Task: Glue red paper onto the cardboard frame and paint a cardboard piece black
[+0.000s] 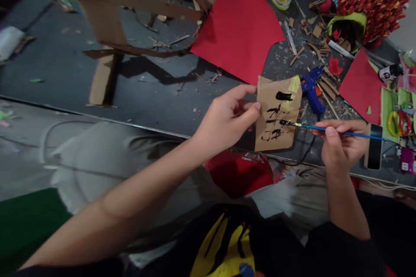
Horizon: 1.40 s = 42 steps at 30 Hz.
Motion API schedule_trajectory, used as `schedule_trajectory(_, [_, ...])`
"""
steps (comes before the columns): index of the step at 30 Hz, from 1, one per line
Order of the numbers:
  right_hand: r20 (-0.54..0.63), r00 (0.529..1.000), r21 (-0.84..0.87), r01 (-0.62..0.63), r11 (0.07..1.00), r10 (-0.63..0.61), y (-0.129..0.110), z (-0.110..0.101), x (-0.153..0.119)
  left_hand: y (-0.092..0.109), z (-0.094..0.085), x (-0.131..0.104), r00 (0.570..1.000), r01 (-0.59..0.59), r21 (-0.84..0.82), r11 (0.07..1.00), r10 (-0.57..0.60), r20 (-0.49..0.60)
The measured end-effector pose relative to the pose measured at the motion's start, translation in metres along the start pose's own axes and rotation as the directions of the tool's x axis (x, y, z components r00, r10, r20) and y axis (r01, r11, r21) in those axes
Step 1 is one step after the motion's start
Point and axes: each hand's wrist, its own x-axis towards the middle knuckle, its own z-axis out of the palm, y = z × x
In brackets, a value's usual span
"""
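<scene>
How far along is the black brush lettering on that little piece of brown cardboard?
Several black strokes already sit on the brown cardboard piece, from its top down to its lower part. Right now the left hand pinches the cardboard's left edge while the right hand holds the blue paintbrush, its tip touching the middle marks. Bare brown remains along the bottom; whether more strokes are needed there cannot be told.

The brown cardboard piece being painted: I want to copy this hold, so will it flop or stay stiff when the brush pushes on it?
The cardboard piece probably stays fairly stiff: the left hand pinches just one edge, yet it stands flat. It looks thin and light, so the paintbrush in the right hand might tilt it. The black strokes may smear if still wet.
</scene>
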Motion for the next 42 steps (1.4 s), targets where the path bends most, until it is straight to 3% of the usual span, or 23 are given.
schedule_trajectory(13, [-0.036,0.999,0.047,-0.006,0.999,0.008,0.006,0.0,0.002,-0.001,-0.001,0.002,0.999,0.019,-0.115,0.993,-0.015,0.036])
schedule_trajectory(20, [0.024,1.0,0.06,-0.017,0.998,0.016,0.004,0.003,-0.003,0.0,-0.002,0.003,1.0,0.006,-0.092,0.996,-0.003,0.025])
schedule_trajectory(32, [-0.089,0.995,0.013,0.049,0.999,-0.048,0.006,-0.006,0.007,-0.002,-0.003,0.004,1.0,0.007,-0.073,0.997,-0.007,-0.001])
schedule_trajectory(42, [-0.043,0.999,0.006,0.033,0.999,-0.032,0.003,-0.002,0.003,-0.002,-0.002,0.004,1.0,0.003,-0.084,0.997,-0.002,0.006])
